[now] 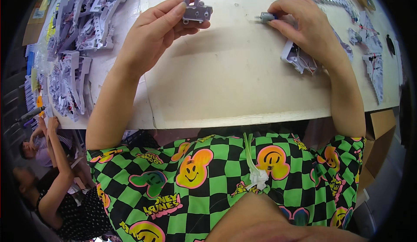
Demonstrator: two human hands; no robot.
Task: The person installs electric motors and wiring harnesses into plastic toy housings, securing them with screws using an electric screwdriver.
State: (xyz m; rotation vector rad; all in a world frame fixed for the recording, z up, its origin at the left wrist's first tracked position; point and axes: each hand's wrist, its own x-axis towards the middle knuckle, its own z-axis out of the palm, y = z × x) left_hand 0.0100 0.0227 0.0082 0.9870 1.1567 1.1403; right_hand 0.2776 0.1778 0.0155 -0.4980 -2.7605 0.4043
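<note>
My left hand [158, 29] holds a small grey plastic bracket [195, 8] between thumb and fingers, raised a little above the pale tabletop [234, 76]. My right hand [304, 24] pinches a small grey cylindrical motor [266, 17] that lies on the table to the right of the bracket. Under the heel of that hand sits a grey plastic housing with thin wires [299, 58]. The two hands are apart, with bare table between them.
A large heap of grey plastic parts with red wires [82, 29] fills the table's left side. More grey parts [365, 46] line the right and far edges. Two other people [52, 172] sit at lower left. A cardboard box [380, 129] stands at the right.
</note>
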